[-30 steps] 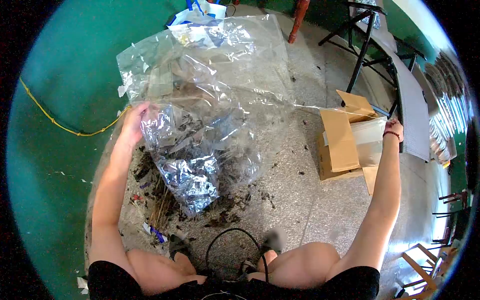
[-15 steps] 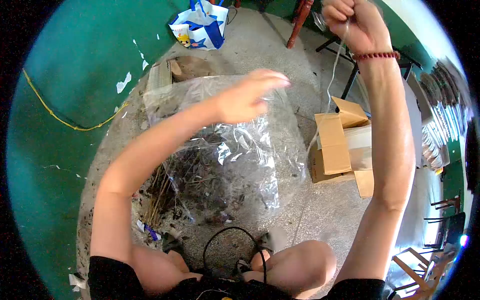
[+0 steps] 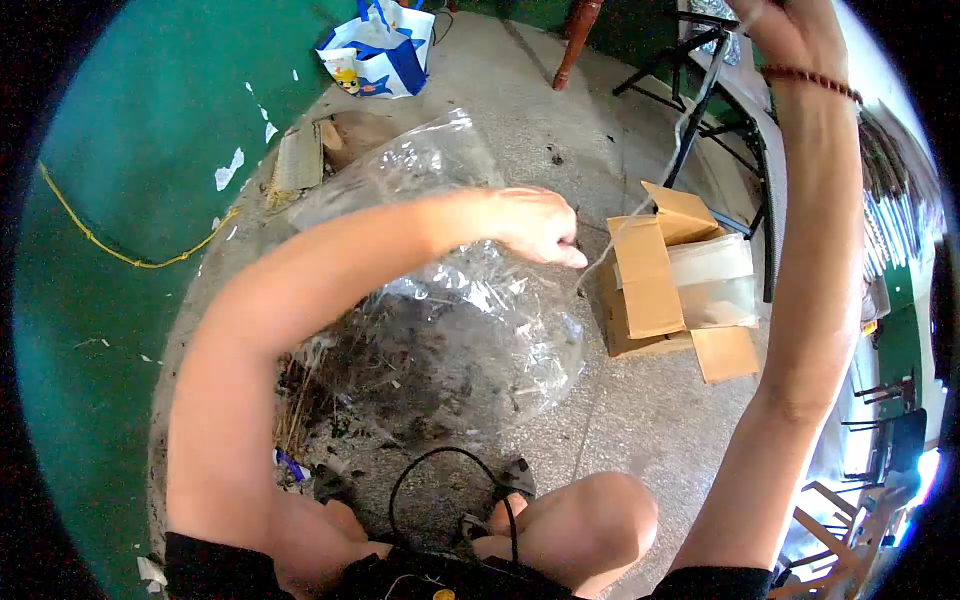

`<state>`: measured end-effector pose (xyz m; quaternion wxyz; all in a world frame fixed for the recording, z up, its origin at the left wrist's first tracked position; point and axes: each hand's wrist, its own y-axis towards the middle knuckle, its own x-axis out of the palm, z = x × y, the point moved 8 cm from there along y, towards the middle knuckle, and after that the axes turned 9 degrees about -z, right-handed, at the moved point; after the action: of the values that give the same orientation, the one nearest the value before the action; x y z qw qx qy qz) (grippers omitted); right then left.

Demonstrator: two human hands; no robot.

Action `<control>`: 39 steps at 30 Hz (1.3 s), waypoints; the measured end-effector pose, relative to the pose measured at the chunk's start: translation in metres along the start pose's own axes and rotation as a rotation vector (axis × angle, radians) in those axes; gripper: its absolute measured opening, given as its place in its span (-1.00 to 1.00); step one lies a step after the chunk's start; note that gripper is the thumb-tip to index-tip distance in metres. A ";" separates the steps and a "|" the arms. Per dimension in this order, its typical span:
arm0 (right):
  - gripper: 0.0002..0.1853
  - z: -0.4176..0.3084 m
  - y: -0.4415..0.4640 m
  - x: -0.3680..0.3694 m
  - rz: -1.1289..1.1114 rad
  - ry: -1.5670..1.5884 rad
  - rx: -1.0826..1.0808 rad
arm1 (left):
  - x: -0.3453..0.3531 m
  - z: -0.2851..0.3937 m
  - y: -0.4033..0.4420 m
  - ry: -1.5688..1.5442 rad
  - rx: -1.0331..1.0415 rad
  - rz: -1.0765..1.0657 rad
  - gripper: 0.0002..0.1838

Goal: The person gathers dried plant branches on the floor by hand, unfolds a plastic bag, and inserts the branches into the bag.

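Note:
A large clear plastic bag (image 3: 470,330) lies over dark plant debris and dry stalks on the floor in front of me. Across its upper part reaches my left hand (image 3: 540,225), fingers curled closed beside the bag's right edge. What they hold, if anything, is hidden. My right hand (image 3: 795,35) is raised at the top right, closed on a thin whitish string (image 3: 680,135), its fingertips partly cut off by the frame. The string runs down past the cardboard box, and its lower end lies near my left thumb.
An open cardboard box (image 3: 645,280) with translucent sheets stands to the right. Farther back are a blue-and-white shopping bag (image 3: 375,60), a reddish wooden leg (image 3: 577,45) and a black metal frame (image 3: 700,100). A yellow cord (image 3: 140,262) hangs along the green wall.
My left hand has moved right and slightly down, its fingers going from outstretched to curled. My right hand has shifted right and up with the string. The plastic bag's upper part now stands up.

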<state>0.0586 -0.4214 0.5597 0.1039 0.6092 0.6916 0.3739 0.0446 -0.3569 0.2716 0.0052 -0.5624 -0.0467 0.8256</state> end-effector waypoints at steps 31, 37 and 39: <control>-0.79 0.039 -0.381 -0.357 1.115 -0.078 0.344 | -0.093 -0.161 -0.177 -0.756 -0.602 0.684 -0.52; -0.78 0.026 -0.432 -0.299 0.997 -0.150 0.361 | -0.134 -0.205 -0.242 -0.486 -0.694 1.021 -0.56; -0.78 0.022 -0.458 -0.271 1.295 -0.296 0.436 | -0.145 -0.204 -0.255 -0.379 -0.737 1.057 -0.55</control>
<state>-0.2148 -0.6520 0.1653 -0.1711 0.9503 0.2273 0.1264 0.2758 -0.0975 0.3530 -0.6003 -0.3201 -0.0439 0.7316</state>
